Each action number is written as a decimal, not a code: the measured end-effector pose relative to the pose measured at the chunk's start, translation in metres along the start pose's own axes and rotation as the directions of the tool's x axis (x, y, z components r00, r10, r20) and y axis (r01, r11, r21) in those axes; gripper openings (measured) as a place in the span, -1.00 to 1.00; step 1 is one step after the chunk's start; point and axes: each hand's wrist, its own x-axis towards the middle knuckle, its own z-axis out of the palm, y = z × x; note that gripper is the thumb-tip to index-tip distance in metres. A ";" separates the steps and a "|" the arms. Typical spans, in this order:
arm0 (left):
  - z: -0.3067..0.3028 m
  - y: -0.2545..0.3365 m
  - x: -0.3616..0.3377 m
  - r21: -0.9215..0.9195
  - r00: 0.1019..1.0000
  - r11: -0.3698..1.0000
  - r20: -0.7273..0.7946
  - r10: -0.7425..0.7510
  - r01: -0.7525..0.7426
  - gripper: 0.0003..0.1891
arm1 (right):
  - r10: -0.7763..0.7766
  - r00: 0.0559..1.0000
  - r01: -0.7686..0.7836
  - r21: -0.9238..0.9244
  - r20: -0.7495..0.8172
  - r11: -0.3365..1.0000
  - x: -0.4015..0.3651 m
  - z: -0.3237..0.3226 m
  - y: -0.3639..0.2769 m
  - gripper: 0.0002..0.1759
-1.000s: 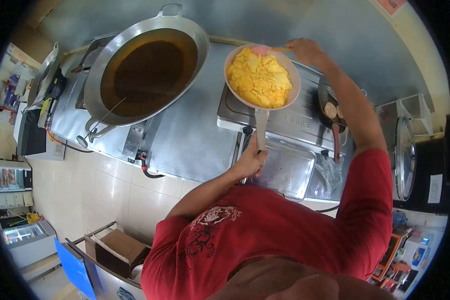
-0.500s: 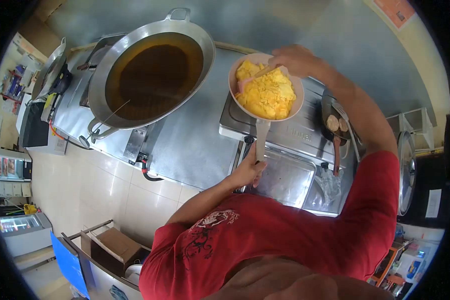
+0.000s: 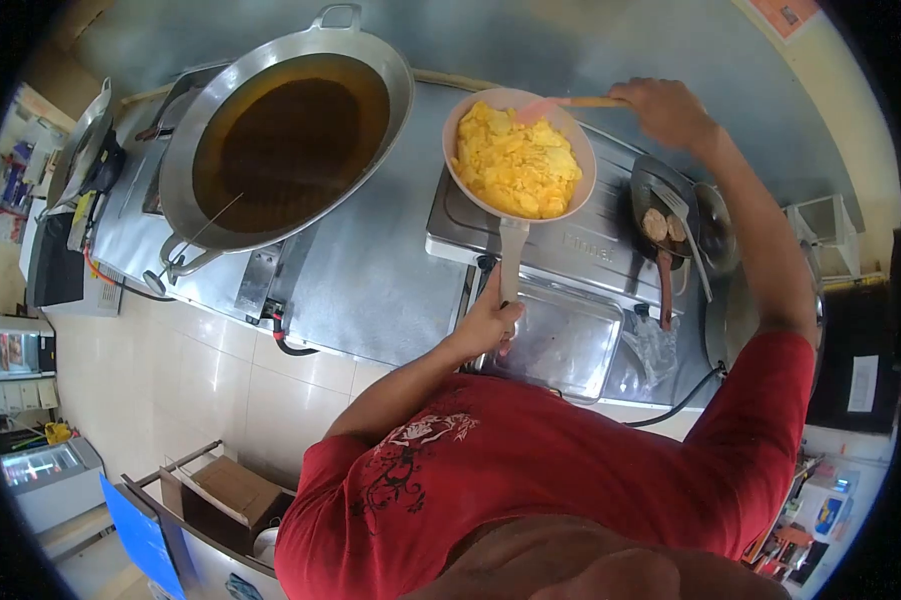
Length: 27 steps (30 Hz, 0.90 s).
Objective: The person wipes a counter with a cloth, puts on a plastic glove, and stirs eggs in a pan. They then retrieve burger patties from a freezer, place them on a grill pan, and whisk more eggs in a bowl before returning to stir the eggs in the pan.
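My left hand (image 3: 490, 322) is wrapped round the pale handle of a frying pan (image 3: 513, 232) over the gas stove (image 3: 580, 240). Yellow scrambled eggs (image 3: 520, 165) fill much of the pan. My right hand (image 3: 667, 112) grips the wooden handle of a spatula (image 3: 592, 101), stretched out to the right of the pan. The spatula's pink head touches the eggs at the pan's far edge.
A large wok of dark oil (image 3: 295, 150) stands left, with a thin probe in it. At right, a small dark pan (image 3: 658, 185) holds round patties and a slotted metal turner (image 3: 673, 203). A metal tray (image 3: 555, 340) lies before the stove.
My right hand has moved right, drawing the spatula from across the eggs to the pan's far right edge. The eggs have shifted within the pan. The view has turned slightly.
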 end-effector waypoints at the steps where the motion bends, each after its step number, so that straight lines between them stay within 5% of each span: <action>1: 0.000 0.000 0.000 -0.001 1.000 1.000 -0.002 0.003 -0.003 -0.09 | 0.077 0.997 -0.076 -0.012 0.023 0.997 0.000 0.010 0.004 -0.57; 5: -0.001 -0.003 0.001 -0.005 1.000 1.000 -0.001 0.012 -0.012 -0.09 | 0.269 0.949 -0.270 -0.018 0.167 0.963 -0.004 0.048 -0.003 -0.60; 8: -0.003 -0.007 0.003 -0.016 1.000 1.000 0.016 0.013 -0.013 -0.08 | 0.108 0.994 -0.108 0.021 -0.019 0.994 -0.017 0.156 0.033 -0.71; 11: -0.004 -0.005 0.003 -0.016 1.000 1.000 0.027 -0.004 0.005 -0.08 | 0.133 0.872 -0.389 0.504 0.470 0.771 -0.025 0.128 0.028 -0.70; 14: -0.006 0.002 0.003 0.033 0.999 0.999 0.028 -0.017 0.016 -0.08 | 0.050 0.730 -0.623 0.635 0.681 0.456 -0.040 0.127 0.026 -0.59; 27: -0.004 0.006 0.000 0.053 0.998 0.999 0.062 -0.012 0.009 -0.07 | -0.098 0.762 -0.648 0.757 0.641 -0.089 -0.035 0.144 -0.050 -0.59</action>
